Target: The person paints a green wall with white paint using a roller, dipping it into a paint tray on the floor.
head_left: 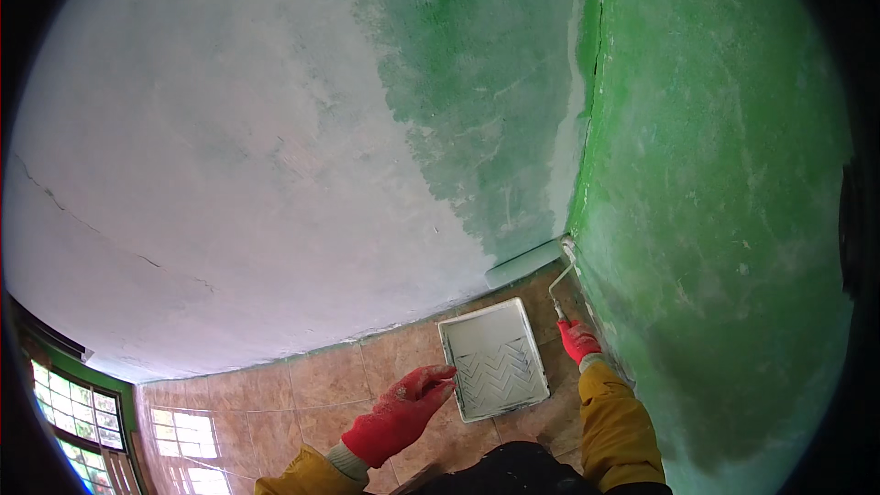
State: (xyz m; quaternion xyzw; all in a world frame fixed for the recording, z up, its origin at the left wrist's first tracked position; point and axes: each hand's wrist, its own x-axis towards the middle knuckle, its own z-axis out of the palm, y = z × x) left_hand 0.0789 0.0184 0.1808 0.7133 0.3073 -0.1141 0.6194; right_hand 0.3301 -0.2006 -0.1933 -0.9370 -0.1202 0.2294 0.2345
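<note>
My right hand (579, 340), in a red glove, grips the handle of a paint roller (562, 282). The roller's long sleeve lies along the bottom of the facing wall (275, 185), by the corner. White or pale paint covers the left of that wall; a green strip shows at its right, with a pale band beside the corner. My left hand (405, 405), also red-gloved, is at the left edge of a paint tray (495, 357) on the floor, its fingers slightly apart; whether they touch the rim I cannot tell. Wet pale paint coats the tray and its zigzag ribs.
A patchy green side wall (715, 220) rises close on my right, meeting the facing wall at a cracked corner. Brown floor tiles (316, 392) lie below. A barred window (79, 405) is at the lower left, and its light reflects on the tiles.
</note>
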